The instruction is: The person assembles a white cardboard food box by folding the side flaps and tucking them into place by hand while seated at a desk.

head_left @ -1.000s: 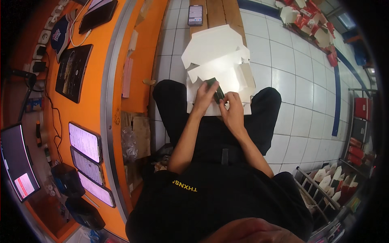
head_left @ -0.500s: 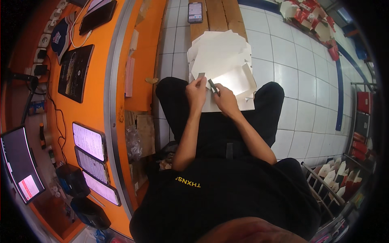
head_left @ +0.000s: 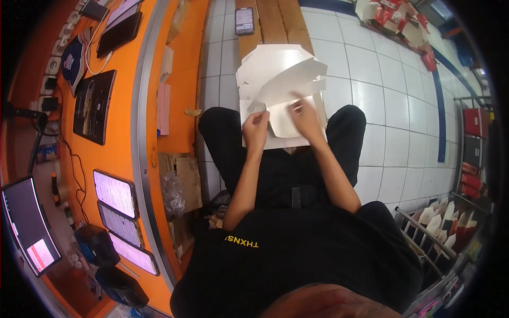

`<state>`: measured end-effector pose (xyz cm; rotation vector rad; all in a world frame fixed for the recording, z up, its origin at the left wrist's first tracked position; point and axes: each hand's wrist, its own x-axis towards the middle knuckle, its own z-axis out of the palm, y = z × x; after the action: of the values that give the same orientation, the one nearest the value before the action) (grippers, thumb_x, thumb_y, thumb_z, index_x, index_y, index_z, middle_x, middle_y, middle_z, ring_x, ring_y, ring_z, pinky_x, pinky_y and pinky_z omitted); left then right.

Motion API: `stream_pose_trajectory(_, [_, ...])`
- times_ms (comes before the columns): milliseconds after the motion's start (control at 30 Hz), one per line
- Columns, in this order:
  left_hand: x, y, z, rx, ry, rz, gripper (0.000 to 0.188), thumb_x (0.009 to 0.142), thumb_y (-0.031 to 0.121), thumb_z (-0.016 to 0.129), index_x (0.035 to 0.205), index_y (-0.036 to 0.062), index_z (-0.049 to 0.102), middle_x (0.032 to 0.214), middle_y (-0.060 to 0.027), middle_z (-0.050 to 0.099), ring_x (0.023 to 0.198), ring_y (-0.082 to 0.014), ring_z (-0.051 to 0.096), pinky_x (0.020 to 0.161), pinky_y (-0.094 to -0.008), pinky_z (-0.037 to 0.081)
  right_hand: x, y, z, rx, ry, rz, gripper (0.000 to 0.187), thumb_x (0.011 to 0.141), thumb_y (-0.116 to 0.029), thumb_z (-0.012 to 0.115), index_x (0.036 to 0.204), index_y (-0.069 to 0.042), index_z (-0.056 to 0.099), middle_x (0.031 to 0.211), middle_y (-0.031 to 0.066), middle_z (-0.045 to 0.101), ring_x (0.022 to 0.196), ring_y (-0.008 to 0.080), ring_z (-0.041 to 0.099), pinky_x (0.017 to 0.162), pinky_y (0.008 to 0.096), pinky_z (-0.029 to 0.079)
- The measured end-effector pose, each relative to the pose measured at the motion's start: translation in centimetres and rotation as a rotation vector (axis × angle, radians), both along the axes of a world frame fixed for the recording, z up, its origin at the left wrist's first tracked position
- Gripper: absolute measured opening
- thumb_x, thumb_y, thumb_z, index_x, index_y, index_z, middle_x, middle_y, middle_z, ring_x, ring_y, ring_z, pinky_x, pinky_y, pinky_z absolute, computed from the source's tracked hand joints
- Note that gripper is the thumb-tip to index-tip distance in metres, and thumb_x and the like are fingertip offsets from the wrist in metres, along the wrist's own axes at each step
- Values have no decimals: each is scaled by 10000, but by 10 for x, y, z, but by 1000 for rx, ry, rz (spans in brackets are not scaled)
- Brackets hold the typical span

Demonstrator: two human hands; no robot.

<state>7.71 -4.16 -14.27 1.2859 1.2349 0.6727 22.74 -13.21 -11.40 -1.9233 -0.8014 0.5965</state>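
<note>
White flat cardboard with cut flaps, a partly folded box blank (head_left: 278,54), lies across the bench between my knees. One of its panels (head_left: 294,77) stands lifted and tilted over the rest. My left hand (head_left: 255,130) pinches a corner of the white cardboard near the lifted panel's lower left end. Over the box's right side is my right hand (head_left: 307,122), its fingers curled and smeared by motion. Whether it holds anything cannot be made out.
A wooden bench (head_left: 275,24) carries a phone (head_left: 244,21) at its far end. To the left, an orange desk (head_left: 124,153) holds a tablet (head_left: 95,107) and several phones. Red and white cartons (head_left: 395,24) lie on the floor at far right. A metal rack (head_left: 419,238) of folded cartons stands right.
A white panel has risen and tilts above the box. My right hand has moved right, and the dark stick-like tool it held no longer shows clearly. My left hand stays nearly in place.
</note>
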Motion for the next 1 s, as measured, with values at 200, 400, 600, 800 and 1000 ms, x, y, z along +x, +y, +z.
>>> stream_pose_trajectory(200, [2,3,33,385,239,10,213,899,199,739,946,-8,750,894,-166,774,868,-288,767,811,-373,577,116,-2,-29,-174,-556,-211,400,960,-289,663,1236,0,662,938,183,727,817,334,673,804,405,536])
stream_pose_trajectory(400, [27,-14,55,916,340,-222,220,878,197,764,1017,59,665,914,-104,653,867,-302,647,757,-440,511,111,-3,-32,-21,266,-130,383,929,-329,731,1038,38,729,909,144,742,808,166,665,737,338,518])
stream_pose_trajectory(600, [72,-32,35,278,290,-578,399,899,385,721,995,-1,748,837,-186,752,769,-317,736,712,-400,554,79,-17,-30,-141,241,-197,466,892,-420,779,864,45,767,741,109,719,667,152,652,642,334,521])
stream_pose_trajectory(800, [68,-23,21,134,301,-510,344,942,300,648,848,-14,754,756,-167,742,751,-356,739,715,-440,560,53,-23,-28,-4,425,-267,405,896,-354,792,899,50,762,724,98,723,637,143,692,614,292,560])
stream_pose_trajectory(1000, [77,-29,14,69,218,-384,322,986,265,645,892,-19,765,735,-109,744,612,-197,716,604,-336,556,47,-9,-14,-15,350,-265,334,900,-273,779,901,60,752,752,118,745,625,172,734,606,293,591])
